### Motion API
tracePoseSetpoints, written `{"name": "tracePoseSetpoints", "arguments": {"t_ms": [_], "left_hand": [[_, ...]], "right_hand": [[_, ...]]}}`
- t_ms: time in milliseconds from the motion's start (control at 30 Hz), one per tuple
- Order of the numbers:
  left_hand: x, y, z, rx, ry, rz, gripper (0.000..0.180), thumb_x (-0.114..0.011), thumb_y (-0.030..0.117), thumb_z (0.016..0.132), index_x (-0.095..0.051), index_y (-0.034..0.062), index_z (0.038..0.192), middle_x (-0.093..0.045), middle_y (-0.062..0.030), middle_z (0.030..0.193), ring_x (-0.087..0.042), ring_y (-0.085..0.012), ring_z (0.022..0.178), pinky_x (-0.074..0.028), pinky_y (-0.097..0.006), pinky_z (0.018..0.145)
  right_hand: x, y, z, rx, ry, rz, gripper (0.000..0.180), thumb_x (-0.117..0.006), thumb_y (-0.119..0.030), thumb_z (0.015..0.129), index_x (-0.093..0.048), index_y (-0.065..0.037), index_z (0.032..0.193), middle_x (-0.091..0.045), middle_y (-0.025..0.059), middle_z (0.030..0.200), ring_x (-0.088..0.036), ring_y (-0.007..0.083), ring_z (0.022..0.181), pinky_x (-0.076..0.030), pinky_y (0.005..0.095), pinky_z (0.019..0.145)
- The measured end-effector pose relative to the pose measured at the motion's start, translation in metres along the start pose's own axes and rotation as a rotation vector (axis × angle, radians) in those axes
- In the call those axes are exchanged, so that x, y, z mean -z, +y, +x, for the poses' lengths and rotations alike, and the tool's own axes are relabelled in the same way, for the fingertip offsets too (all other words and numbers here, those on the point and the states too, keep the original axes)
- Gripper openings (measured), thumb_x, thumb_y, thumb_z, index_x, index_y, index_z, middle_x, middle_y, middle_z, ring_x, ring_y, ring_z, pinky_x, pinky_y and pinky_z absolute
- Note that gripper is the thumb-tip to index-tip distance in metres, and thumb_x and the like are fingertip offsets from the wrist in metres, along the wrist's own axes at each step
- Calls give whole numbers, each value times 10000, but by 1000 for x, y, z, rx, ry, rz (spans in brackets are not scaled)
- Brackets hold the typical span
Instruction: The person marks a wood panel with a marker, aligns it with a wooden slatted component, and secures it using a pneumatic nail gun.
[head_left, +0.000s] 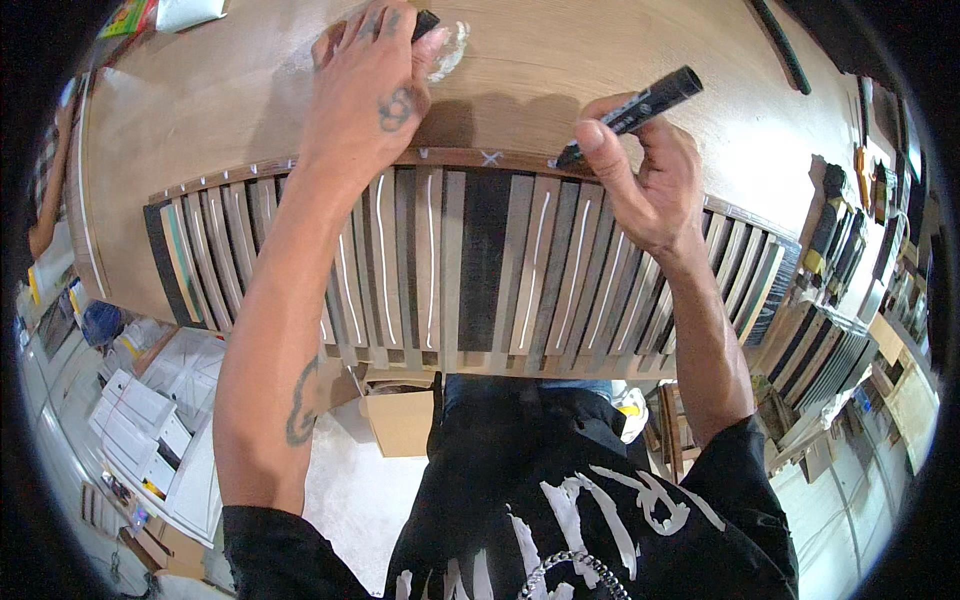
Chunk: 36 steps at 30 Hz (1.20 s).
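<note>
My right hand (650, 170) grips a black marker (655, 100) between thumb and fingers, its tip down at a narrow brown wooden strip (455, 157). White ticks and a white cross stand along that strip. My left hand (375, 75) is closed over the tabletop beyond the strip; a short black cylindrical piece (425, 22), which looks like a marker cap, sticks out between its thumb and fingers. On the near side of the strip lies a row of wooden slats (540, 270), several with white lines along them. A wide black slat (484, 260) sits in the middle.
The slats rest on a large wooden table (520, 60). A whitish smear (455, 50) marks its surface near my left hand. A dark rod (780, 45) lies at the far right. Stacked dark strips (820, 350) stand on the right, and a cardboard box (400, 420) is below the near edge.
</note>
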<state>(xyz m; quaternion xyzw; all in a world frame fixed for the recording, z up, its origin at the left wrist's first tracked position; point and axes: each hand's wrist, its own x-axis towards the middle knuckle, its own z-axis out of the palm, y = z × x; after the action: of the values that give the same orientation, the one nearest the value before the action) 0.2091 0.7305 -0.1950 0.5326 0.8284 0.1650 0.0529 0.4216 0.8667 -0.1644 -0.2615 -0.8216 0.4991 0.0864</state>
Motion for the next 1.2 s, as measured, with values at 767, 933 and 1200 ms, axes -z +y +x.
{"name": "tracePoseSetpoints", "arguments": {"t_ms": [767,933,1200], "left_hand": [[7,7,6,-1,26,-13,456,-450,90,867,-367,-76,1283,-479,-296,1243,-463,-440,1170,-340,-483,1040],[6,5,5,-46,60,9,452,-461,97,858,-382,-75,1269,-482,-297,1241,-464,-439,1171,-342,-484,1036],[8,5,5,-30,53,0,451,-459,74,836,-390,-69,1259,-490,-283,1230,-463,-430,1164,-341,-480,1032]], "right_hand": [[-5,11,1,52,-3,-86,586,-568,-542,902,-670,35,887,-668,169,759,-676,260,688,-545,440,614],[-6,4,2,87,29,-82,532,-581,-510,907,-668,14,892,-671,154,753,-670,237,674,-543,421,594],[-8,10,0,103,307,-16,456,-554,-477,939,-629,-28,974,-660,100,778,-660,185,784,-538,345,634]]}}
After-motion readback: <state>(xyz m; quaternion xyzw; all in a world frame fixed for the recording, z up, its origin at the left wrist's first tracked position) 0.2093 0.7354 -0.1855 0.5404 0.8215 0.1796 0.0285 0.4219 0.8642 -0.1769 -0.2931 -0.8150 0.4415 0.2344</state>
